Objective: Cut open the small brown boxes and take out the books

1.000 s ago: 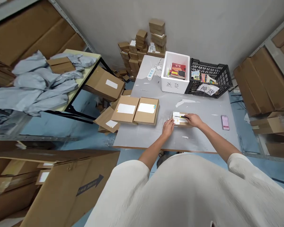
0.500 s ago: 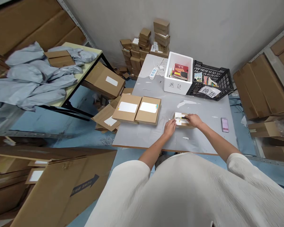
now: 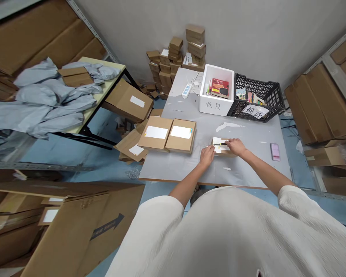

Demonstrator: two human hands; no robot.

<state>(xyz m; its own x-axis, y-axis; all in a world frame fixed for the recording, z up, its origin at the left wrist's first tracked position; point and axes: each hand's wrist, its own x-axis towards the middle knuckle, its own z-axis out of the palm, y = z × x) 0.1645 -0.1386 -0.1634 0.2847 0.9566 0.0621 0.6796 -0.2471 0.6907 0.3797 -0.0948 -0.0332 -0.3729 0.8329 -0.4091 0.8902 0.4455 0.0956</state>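
A small cardboard box (image 3: 225,153) with a white label (image 3: 217,141) on top lies on the grey table in front of me. My left hand (image 3: 207,154) grips its left end, fingertips on the top edge. Above the box, my right hand (image 3: 236,147) is closed around a slim black and yellow utility knife (image 3: 223,144), its thin tip pointing left across the label. Contact between tip and box is too small to make out. Two larger labelled cardboard boxes, a left one (image 3: 152,142) and a right one (image 3: 178,144), lie side by side to the left.
At the table's back stand a white foam box (image 3: 216,107) with books and a black plastic crate (image 3: 272,98) with books. A phone (image 3: 275,152) lies right, a power strip (image 3: 187,90) back left. Grey bags (image 3: 34,111) cover the left table; cartons (image 3: 132,102) crowd the floor.
The view has shifted slightly. Both hands keep nearly the same place on the small box, and the knife still lies over its label.
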